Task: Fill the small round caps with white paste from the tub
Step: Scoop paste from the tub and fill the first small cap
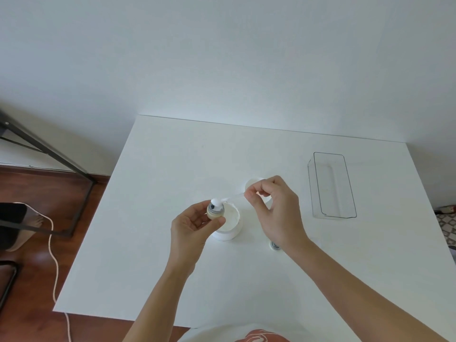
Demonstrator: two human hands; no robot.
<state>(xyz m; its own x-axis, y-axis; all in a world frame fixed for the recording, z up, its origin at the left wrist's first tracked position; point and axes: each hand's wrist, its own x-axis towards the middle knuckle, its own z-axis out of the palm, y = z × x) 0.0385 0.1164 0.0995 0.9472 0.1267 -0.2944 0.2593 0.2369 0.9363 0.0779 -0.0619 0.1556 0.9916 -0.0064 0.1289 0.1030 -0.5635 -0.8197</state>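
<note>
White paste goes from a spatula into a small round cap held above the open tub.

White paste (216, 201) sits heaped on the cap (215, 211), which the left hand (191, 224) pinches between thumb and curled fingers, just over the left rim of the open white tub (228, 224) on the white table (172, 169). A slim white spatula (233, 195) runs from the paste up and rightward to the right hand (274, 206), whose thumb and forefinger pinch its end, the other fingers curled. Behind that hand lies the tub's white lid (251, 183), partly hidden. Another small cap (274, 246) peeks out under the right wrist. Farther right stands a clear plastic tray (332, 185), well apart.
</note>
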